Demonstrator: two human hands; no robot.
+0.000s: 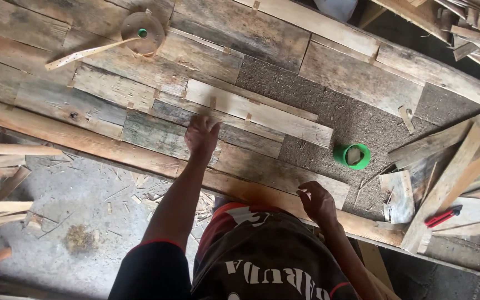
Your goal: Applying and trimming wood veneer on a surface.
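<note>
My left hand (201,135) lies flat, fingers spread, on a weathered grey plank (156,133) in a patchwork of reclaimed boards fitted together on a workbench. My right hand (316,201) rests at the bench's near edge on a long brown board (140,158), fingers curled; whether they pinch anything small I cannot tell. A pale plank (262,114) lies just beyond my left hand, with thin wooden spacers stuck between the boards. The right part of the bench shows bare chipboard (356,122).
A green cup (352,156) stands on the chipboard to the right. A round wooden disc with a strip (140,33) lies at the back left. Loose offcuts (445,178) and a red tool (443,216) are piled at right. Slats and shavings litter the floor at left.
</note>
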